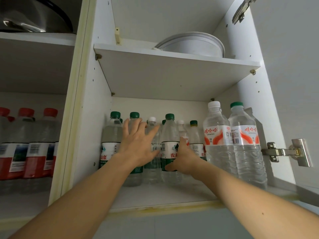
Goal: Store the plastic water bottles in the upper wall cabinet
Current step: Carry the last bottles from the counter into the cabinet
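Two hands reach into the cabinet (248, 118): left hand (138, 144) spread on bottles (112, 135), right hand (185, 159) gripping a green-capped bottle (170, 133).

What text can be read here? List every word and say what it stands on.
"娃哈哈": white-capped bottle, in red on its label.
"娃哈哈": green-capped bottle beside it, same label.
"山泉": leftmost green-capped bottle.
"农夫", half hidden: bottle gripped by the right hand.
Small print, barcodes and the red-capped bottles labels: too blurred.

Soft, even daylight; the left cabinet bay (34, 135) is dimmer and blurred, and wide-angle distortion bends the edges.
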`<action>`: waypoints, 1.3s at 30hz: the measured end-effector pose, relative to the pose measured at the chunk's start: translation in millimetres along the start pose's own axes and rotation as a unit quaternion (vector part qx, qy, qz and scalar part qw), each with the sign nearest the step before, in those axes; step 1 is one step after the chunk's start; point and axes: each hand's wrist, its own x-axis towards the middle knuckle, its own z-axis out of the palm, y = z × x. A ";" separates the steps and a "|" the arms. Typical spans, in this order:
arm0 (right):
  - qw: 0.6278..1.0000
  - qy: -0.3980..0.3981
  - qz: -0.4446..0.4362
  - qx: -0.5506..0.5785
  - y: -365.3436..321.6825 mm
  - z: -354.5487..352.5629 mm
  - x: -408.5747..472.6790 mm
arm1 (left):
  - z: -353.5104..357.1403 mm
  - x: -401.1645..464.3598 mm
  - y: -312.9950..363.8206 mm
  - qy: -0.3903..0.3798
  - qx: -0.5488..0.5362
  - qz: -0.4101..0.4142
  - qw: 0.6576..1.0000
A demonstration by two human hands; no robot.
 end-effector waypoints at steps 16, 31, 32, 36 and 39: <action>0.998 0.042 -0.013 -0.045 6.6 13.0 7.4 | 3.1 -3.7 0.8 -0.044 0.051 0.017 0.998; 0.903 0.299 -0.270 -0.147 -11.9 -63.7 -98.2 | -14.2 -6.8 10.0 0.043 -0.075 0.051 0.995; 0.896 0.335 -0.260 -0.136 -6.8 -78.0 -104.2 | -19.2 -5.1 14.1 0.060 -0.127 0.055 0.989; 0.895 0.391 -0.165 -0.138 25.4 -118.5 -116.8 | -49.3 3.6 58.4 0.046 -0.362 0.031 0.930; 0.919 0.350 -0.110 -0.147 45.7 -122.3 -119.3 | -67.7 8.4 102.2 -0.030 -0.491 -0.003 0.871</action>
